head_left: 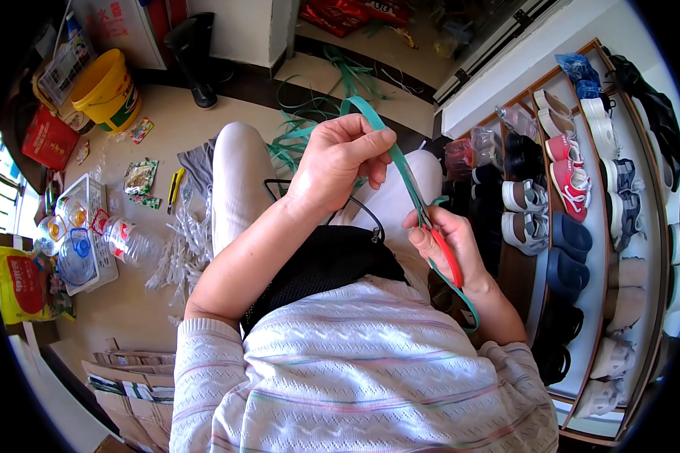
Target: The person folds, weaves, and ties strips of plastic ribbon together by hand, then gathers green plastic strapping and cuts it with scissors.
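Note:
My left hand (344, 157) pinches a green plastic strap (402, 167) between thumb and fingers, up in front of my knees. The strap arches above that hand and runs down to the right. In my right hand (452, 245) are red-handled scissors (447, 257), their blades pointing up and lying along the strap. Below the scissors, the strap's lower part loops past my right wrist. A black mesh bag (317, 275) rests on my lap. Whether the blades are fully closed cannot be made out.
Green strap pieces (291, 143) lie on the floor ahead. At left are a yellow bucket (106, 94), a white basket (91, 257) with plastic bottles, a yellow cutter (175, 189) and whitish strips (185, 241). A shoe rack (598, 302) stands at right.

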The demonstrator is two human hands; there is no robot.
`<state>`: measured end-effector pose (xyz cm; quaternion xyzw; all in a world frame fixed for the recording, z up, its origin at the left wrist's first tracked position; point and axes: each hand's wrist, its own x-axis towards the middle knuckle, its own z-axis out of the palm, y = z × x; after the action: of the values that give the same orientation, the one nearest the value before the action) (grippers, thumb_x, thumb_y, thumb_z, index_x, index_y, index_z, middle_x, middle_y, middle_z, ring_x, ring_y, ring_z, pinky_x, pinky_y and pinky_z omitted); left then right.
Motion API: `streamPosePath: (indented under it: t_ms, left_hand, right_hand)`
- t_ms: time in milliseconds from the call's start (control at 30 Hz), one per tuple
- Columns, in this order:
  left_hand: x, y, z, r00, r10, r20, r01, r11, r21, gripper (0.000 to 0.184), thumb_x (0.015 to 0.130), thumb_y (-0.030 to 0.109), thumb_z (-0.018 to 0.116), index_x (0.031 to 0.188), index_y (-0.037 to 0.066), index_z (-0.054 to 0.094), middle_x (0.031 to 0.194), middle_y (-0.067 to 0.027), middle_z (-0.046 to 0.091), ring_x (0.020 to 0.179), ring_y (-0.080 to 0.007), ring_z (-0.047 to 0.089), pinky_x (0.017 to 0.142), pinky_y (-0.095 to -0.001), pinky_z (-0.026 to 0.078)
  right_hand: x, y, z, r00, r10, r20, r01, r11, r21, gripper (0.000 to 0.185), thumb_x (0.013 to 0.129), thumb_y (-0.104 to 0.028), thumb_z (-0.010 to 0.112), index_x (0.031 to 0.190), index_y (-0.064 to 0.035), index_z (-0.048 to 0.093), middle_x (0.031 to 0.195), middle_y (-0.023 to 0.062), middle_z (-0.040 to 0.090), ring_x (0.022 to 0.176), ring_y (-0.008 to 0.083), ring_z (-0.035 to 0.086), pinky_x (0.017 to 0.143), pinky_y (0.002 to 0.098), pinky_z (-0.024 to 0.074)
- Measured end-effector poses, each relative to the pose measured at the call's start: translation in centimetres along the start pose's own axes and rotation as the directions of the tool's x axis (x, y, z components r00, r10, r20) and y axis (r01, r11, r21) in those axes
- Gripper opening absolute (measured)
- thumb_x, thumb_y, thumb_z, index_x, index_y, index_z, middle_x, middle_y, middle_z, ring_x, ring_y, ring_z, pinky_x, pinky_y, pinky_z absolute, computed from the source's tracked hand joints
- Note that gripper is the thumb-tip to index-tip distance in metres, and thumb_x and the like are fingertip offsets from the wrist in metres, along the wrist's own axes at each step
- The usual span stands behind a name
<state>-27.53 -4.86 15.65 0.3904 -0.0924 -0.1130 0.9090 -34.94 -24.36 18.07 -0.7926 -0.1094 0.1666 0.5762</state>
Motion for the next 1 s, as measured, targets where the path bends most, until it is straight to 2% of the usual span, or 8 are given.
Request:
streamPosePath:
  t_ms: [233,333,433,533,600,733,933,1000]
  left_hand:
    - [-0.2,-0.2,0.2,1.000,0.017,-0.002,-0.017,0.999,0.034,0.012,0.082,0.012,0.062,0.075,0.003,0.056,0.062,-0.0059,0.059,0.045,-0.0117,0.053,0.041,-0.0230,0.043]
    - [-0.4,-0.4,0.4,1.000,0.006,0.004,-0.007,0.999,0.046,0.012,0.081,0.012,0.063,0.075,0.003,0.057,0.062,-0.0061,0.059,0.045,-0.0116,0.053,0.041,-0.0227,0.043]
    - [-0.5,-0.6,0.5,1.000,-0.002,0.012,0.002,0.999,0.039,0.012,0.081,0.011,0.064,0.075,0.003,0.057,0.063,-0.0064,0.059,0.045,-0.0116,0.053,0.042,-0.0228,0.043]
    - [-0.6,-0.7,0.4,1.000,-0.016,0.022,0.015,0.999,0.031,0.012,0.080,0.011,0.064,0.075,0.003,0.057,0.063,-0.0067,0.059,0.045,-0.0119,0.053,0.042,-0.0231,0.043]
    - [-0.6,-0.6,0.5,0.999,-0.037,0.023,0.037,0.999,0.024,0.012,0.081,0.011,0.063,0.074,0.003,0.057,0.062,-0.0068,0.059,0.045,-0.0123,0.053,0.042,-0.0233,0.043]
    - [0.3,0.0,-0.1,0.997,-0.075,-0.027,0.072,0.992,-0.108,0.012,0.082,0.011,0.061,0.074,0.003,0.057,0.061,-0.0067,0.058,0.044,-0.0133,0.053,0.041,-0.0232,0.044]
    - [0.1,-0.8,-0.2,1.000,-0.027,0.001,0.027,0.999,-0.041,0.013,0.082,0.011,0.061,0.074,0.003,0.057,0.062,-0.0069,0.058,0.045,-0.0127,0.054,0.041,-0.0231,0.044]
    - [0.0,-0.8,0.0,1.000,-0.017,-0.002,0.017,1.000,-0.012,0.013,0.082,0.011,0.061,0.074,0.003,0.057,0.062,-0.0069,0.058,0.045,-0.0125,0.054,0.041,-0.0233,0.044]
  right_hand:
    - [-0.1,0.4,0.2,1.000,0.030,0.000,-0.030,0.997,0.064,0.024,0.082,-0.023,0.064,0.086,-0.0004,0.057,0.071,-0.0021,0.053,0.066,0.0046,0.047,0.062,0.0189,0.0400]
    - [0.2,0.3,0.3,1.000,-0.010,-0.026,0.013,0.993,0.119,0.023,0.083,-0.023,0.064,0.086,-0.0007,0.057,0.071,-0.0024,0.053,0.066,0.0044,0.047,0.062,0.0188,0.0397]
    - [0.2,0.5,0.3,1.000,0.011,-0.014,-0.009,0.993,0.118,0.024,0.082,-0.023,0.064,0.085,-0.0004,0.057,0.070,-0.0024,0.052,0.065,0.0043,0.046,0.062,0.0188,0.0395]
    - [0.0,0.6,-0.1,0.999,0.035,-0.009,-0.035,0.999,0.010,0.025,0.082,-0.024,0.064,0.084,-0.0001,0.058,0.070,-0.0022,0.052,0.065,0.0045,0.046,0.062,0.0190,0.0394]
    - [-0.1,0.6,-0.1,1.000,0.021,-0.011,-0.020,1.000,0.012,0.026,0.082,-0.025,0.065,0.083,0.0001,0.058,0.070,-0.0022,0.052,0.065,0.0047,0.046,0.062,0.0192,0.0395]
    - [-0.2,0.9,-0.1,1.000,0.018,-0.015,-0.017,1.000,0.025,0.026,0.082,-0.025,0.065,0.085,0.0001,0.057,0.070,-0.0021,0.053,0.065,0.0045,0.046,0.061,0.0188,0.0396]
    - [0.0,0.7,-0.1,1.000,0.013,-0.027,-0.011,0.999,0.047,0.026,0.082,-0.024,0.065,0.089,-0.0001,0.057,0.073,-0.0024,0.054,0.066,0.0036,0.047,0.062,0.0175,0.0399]
    - [0.2,0.5,0.0,1.000,-0.003,-0.022,0.003,1.000,-0.006,0.031,0.081,-0.029,0.065,0.091,-0.0017,0.055,0.062,-0.0061,0.045,0.054,0.0016,0.039,0.049,0.0165,0.0306]
